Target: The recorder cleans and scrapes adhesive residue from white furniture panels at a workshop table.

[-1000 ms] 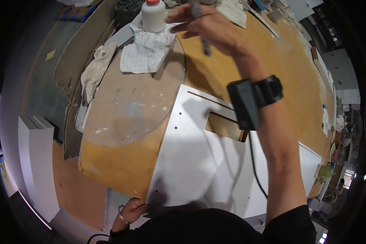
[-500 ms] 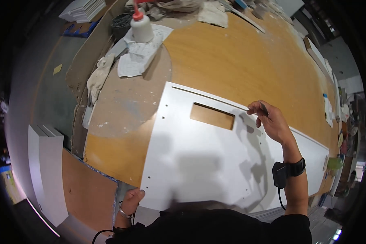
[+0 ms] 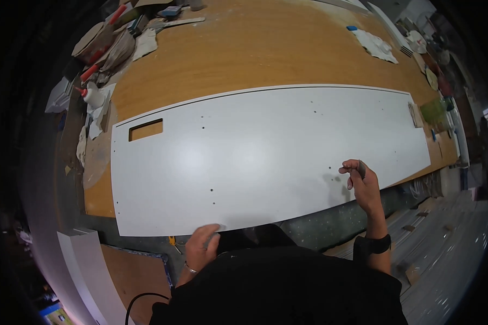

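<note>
A long white panel (image 3: 265, 146) lies flat across the wooden table, with a rectangular cutout near its left end, several small holes and a groove along its far edge. My left hand (image 3: 202, 246) is at the panel's near edge, its fingers loosely extended, slightly blurred and apart from the thumb. I cannot tell whether it touches the edge. Over the panel's right part, my right hand (image 3: 366, 189) hovers with curled fingers. A small dark piece (image 3: 361, 169) shows against those fingers; its kind is unclear.
A white squeeze bottle (image 3: 94, 97) with a red cap stands at the left on papers. A white cloth (image 3: 375, 45) lies at the far right of the table (image 3: 244, 49). A greenish container (image 3: 435, 115) stands by the panel's right end. White boards (image 3: 84, 271) stand at lower left.
My view has turned rightward, bringing the whole panel into sight. My right hand is now over the panel's right part instead of near the cutout; my left hand is farther along the near edge.
</note>
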Tool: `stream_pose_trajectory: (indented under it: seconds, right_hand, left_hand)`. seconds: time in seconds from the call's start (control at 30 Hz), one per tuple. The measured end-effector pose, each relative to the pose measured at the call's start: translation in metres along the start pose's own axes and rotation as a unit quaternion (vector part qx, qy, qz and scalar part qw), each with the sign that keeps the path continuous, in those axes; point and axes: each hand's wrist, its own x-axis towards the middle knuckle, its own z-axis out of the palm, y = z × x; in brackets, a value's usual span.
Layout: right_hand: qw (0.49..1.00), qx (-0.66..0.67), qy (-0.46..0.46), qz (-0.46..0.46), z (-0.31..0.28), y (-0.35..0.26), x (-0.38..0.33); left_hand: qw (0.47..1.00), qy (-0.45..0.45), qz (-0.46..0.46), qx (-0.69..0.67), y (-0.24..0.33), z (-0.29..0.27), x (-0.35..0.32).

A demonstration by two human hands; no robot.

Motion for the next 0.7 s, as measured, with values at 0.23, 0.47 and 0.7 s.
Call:
stream_pose_trajectory:
  seconds: [0.23, 0.47, 0.7]
  right_hand:
    - [0.996, -0.06, 0.064, 0.028, -0.083, 0.065, -0.032]
    - [0.971, -0.145, 0.162, 0.096, -0.164, 0.115, -0.043]
    - [0.91, -0.249, 0.312, 0.115, -0.295, 0.193, 0.0]
  left_hand:
    - [0.836, -0.392, -0.215, -0.318, -0.006, 0.051, -0.02]
    - [0.747, -0.343, -0.344, -0.454, 0.027, 0.122, 0.004]
    - [0.703, -0.272, -0.444, -0.484, 0.065, 0.167, 0.034]
